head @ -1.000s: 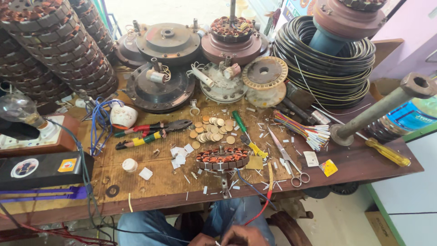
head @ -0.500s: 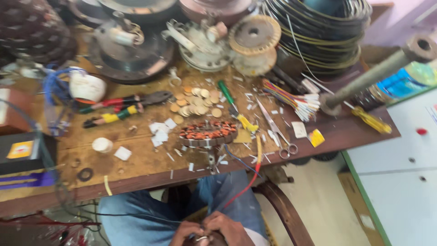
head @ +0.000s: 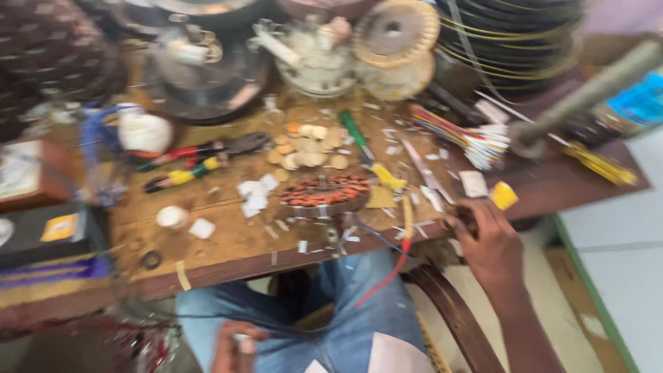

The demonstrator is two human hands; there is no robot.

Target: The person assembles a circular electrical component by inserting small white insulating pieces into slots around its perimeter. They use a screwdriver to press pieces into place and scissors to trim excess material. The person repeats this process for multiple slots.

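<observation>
Risen from the lap, right hand [head: 487,242] grips scissors [head: 464,220] at the tabletop [head: 228,242] edge; left hand [head: 238,345] pinches wire low.

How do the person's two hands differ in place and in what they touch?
The right hand is stretched up to the edge of the wooden table, at a dark small thing there, while the left hand rests low over the lap. The left hand pinches something small and pale; blur hides what the right hand grasps. Both are bare.

Pliers [head: 200,160], yellow screwdriver [head: 599,164], black wire coil [head: 514,34], wound stator [head: 324,193].
</observation>
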